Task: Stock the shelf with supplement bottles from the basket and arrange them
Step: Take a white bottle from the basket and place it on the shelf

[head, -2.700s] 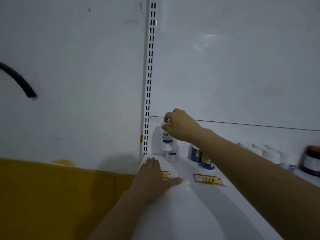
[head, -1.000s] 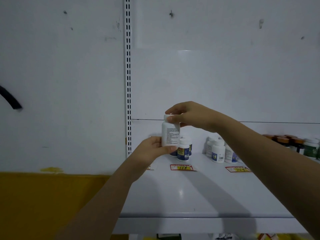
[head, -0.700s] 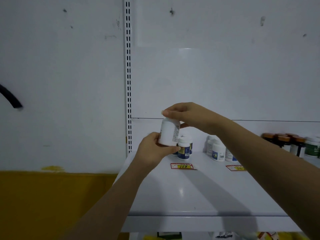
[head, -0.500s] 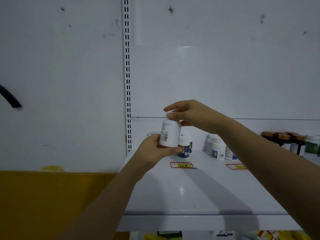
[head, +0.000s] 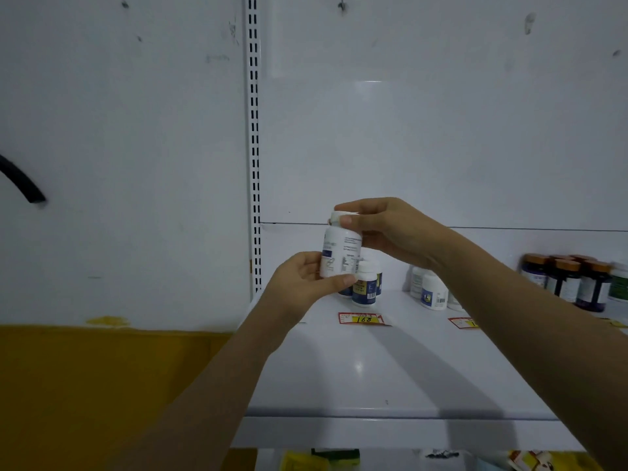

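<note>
The left hand cups the base of a white supplement bottle, thumb curled across its lower front. The right hand pinches the bottle's cap from above. The bottle is in the air, slightly tilted, just in front of a small blue-labelled bottle standing at the back left of the shelf.

The risk, as I judge it, is in setting it down. The gap among the standing bottles is tight, so the base could clip the small bottle and topple it into its neighbours. If the cap is loose, a grip on the cap alone could also let the bottle slip.

Half a second ago the barcode faced the camera. Now the blue front print shows at the left, so the bottle has been turned. Earlier still, the left hand lay flat on the shelf by the price tag. The basket is out of view.
</note>
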The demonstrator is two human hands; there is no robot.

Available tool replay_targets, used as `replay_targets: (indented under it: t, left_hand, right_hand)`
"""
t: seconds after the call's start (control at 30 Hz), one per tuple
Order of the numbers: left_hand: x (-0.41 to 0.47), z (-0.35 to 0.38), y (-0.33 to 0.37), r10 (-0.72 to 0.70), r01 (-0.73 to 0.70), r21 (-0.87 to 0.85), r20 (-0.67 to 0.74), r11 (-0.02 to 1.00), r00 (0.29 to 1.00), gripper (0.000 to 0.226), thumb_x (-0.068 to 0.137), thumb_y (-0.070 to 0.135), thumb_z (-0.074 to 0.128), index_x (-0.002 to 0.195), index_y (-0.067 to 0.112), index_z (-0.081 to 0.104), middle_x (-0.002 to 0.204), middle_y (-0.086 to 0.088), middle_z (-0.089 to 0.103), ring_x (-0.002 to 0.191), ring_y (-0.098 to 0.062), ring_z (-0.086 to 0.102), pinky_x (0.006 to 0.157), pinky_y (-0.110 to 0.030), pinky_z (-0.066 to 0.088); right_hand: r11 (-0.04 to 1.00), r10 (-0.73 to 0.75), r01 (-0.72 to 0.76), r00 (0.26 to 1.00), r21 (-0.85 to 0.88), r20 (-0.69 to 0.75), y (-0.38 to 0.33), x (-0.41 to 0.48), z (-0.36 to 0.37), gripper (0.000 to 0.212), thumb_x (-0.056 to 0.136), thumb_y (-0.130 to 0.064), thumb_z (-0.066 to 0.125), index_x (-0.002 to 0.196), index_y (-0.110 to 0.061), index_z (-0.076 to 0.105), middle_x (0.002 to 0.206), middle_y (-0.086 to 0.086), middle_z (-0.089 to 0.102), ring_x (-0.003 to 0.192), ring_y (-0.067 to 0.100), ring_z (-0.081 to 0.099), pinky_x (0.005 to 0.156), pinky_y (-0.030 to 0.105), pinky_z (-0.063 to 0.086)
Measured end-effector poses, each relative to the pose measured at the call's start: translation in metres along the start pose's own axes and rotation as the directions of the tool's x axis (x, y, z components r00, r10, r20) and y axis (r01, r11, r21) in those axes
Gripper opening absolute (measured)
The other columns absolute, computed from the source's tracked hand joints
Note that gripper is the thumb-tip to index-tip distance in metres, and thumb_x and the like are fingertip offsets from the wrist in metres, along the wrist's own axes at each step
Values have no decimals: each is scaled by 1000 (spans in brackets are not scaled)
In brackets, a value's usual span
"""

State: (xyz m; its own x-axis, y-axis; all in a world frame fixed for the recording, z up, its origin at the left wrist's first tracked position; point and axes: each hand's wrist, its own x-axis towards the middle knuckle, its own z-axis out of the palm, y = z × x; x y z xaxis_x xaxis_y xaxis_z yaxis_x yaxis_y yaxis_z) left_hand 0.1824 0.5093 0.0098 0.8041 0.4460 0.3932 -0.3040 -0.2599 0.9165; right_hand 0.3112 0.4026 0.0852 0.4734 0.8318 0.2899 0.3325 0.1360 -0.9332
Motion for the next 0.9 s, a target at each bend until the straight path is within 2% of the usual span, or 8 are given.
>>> replay_targets:
  t: [0.13, 0.23, 0.37, 0.57, 0.7, 0.77, 0.83, 0.9]
  left_hand:
    - [0, -5, -1, -37, 33, 36, 93, 999, 995, 39, 79, 14, 72, 116, 14, 58, 100, 9, 67, 83, 2, 66, 65, -7, 52]
    - [1, -1, -3, -13, 12, 52, 5, 999, 1000, 39, 75, 13, 76, 109, 14, 58, 93, 9, 66, 79, 0, 64, 61, -6, 51]
    - [6, 2, -8, 39, -31, 76, -100, 997, 994, 43, 69, 11, 81, 102, 15, 53, 86, 11, 62, 75, -1, 62, 57, -4, 48]
    - [5, -1, -10, -1, 0, 70, 20, 998, 1000, 36, 76, 9, 75, 107, 11, 58, 91, 5, 66, 75, 0, 64, 61, -6, 50]
    - [8, -1, -15, -23, 21, 87, 24, 996, 999, 36, 76, 11, 76, 106, 16, 56, 97, 4, 64, 81, -4, 63, 67, -11, 52]
    - [12, -2, -17, 0, -1, 78, 10, 997, 1000, 40, 74, 5, 76, 106, 15, 55, 97, 4, 66, 82, -4, 64, 67, -10, 53]
    - [16, -4, -18, 81, -79, 68, -33, 995, 996, 44, 71, -4, 76, 105, 15, 56, 101, 3, 67, 88, -6, 65, 71, -13, 53]
    - [20, -4, -19, 229, -221, 86, -99, 971, 968, 51, 68, -10, 76, 102, 22, 56, 102, 7, 66, 95, -6, 65, 78, -15, 52]
  right_hand:
    - [985, -1, -15, 996, 172, 93, 8, -3, -2, 31, 85, -7, 58, 115, -2, 60, 108, 8, 71, 97, 18, 69, 82, 27, 57]
    - [978, 1, -24, 994, 208, 111, 16, -2, 1, 33, 84, -14, 58, 114, -1, 61, 104, 9, 69, 94, 18, 67, 85, 28, 56]
    - [983, 49, -54, 998, 173, 37, 23, 4, 4, 35, 89, -21, 60, 116, 1, 62, 98, 7, 67, 88, 18, 64, 86, 30, 55]
    - [971, 47, -55, 998, 234, 39, 30, 5, 2, 29, 92, -15, 56, 111, 6, 61, 98, 15, 64, 89, 23, 65, 85, 33, 57]
    - [987, 48, -51, 999, 152, 23, 32, 4, 4, 22, 93, -14, 56, 109, -2, 64, 102, 12, 68, 93, 22, 66, 86, 31, 57]
    - [996, 0, 0, 1000, 93, 6, 28, 2, 7, 22, 90, -11, 58, 111, -9, 65, 106, 9, 70, 97, 20, 67, 87, 30, 56]
    - [994, -103, 103, 995, 25, 1, 22, -4, 12, 28, 86, -4, 63, 113, -13, 64, 111, 6, 70, 104, 19, 66, 92, 31, 53]
    - [973, -220, 221, 975, -64, 21, 16, -15, 18, 37, 81, 2, 67, 112, -17, 63, 115, 2, 69, 109, 17, 64, 95, 31, 51]
